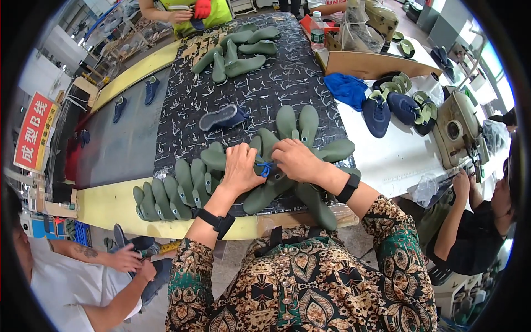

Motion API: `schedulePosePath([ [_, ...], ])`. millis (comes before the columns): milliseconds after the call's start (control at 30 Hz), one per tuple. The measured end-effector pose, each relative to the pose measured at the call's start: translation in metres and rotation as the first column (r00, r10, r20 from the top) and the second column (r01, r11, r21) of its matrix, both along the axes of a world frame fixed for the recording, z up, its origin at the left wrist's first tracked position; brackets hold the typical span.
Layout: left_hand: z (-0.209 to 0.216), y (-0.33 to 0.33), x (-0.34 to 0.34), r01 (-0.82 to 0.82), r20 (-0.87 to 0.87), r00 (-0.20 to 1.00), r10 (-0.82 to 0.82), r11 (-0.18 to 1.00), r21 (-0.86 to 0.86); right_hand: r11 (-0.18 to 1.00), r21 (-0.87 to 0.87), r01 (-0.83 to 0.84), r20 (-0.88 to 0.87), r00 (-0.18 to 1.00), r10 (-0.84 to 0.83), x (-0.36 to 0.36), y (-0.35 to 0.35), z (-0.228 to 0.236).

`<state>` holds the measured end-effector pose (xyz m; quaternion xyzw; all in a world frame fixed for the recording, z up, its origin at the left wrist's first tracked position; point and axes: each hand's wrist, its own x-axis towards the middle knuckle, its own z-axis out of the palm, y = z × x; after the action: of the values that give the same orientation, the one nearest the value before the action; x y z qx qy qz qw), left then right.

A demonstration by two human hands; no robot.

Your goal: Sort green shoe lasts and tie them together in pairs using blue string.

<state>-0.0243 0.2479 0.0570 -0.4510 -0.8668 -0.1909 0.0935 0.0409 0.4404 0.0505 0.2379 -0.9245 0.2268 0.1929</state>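
Observation:
A small loop of blue cord shows between my two hands, above a pile of dark green shoe lasts. My left hand has its fingers bent and closed at the cord's left side, the thumb beside it. From the other side my right hand pinches at the cord with its fingertips. The lasts around and under my hands point outward in several directions, and my fingers partly hide them. A dark blue shoe lies on its side beyond my hands, sole toward me.
A row of green lasts lines the table's near left edge. More lasts lie on the far black tabletop. At right, a white table holds blue shoes and a sewing machine. Co-workers sit at both sides.

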Motion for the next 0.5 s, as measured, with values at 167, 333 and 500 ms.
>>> schedulePosePath([
  [167, -0.004, -0.001, -0.010, 0.006, 0.019, 1.000, -0.006, 1.000, 0.005, 0.996, 0.035, 0.083, 0.028, 0.996, -0.084, 0.002, -0.032, -0.003],
  [333, 0.000, 0.002, -0.021, 0.061, 0.106, 0.993, -0.052, 0.994, -0.090, 0.960, 0.141, 0.242, 0.027, 0.968, -0.248, 0.006, -0.041, -0.010],
  [500, -0.004, 0.000, -0.029, 0.106, 0.179, 0.979, -0.097, 0.994, -0.037, 0.689, -0.557, 0.465, 0.551, 0.827, -0.113, 0.012, -0.040, 0.001],
])
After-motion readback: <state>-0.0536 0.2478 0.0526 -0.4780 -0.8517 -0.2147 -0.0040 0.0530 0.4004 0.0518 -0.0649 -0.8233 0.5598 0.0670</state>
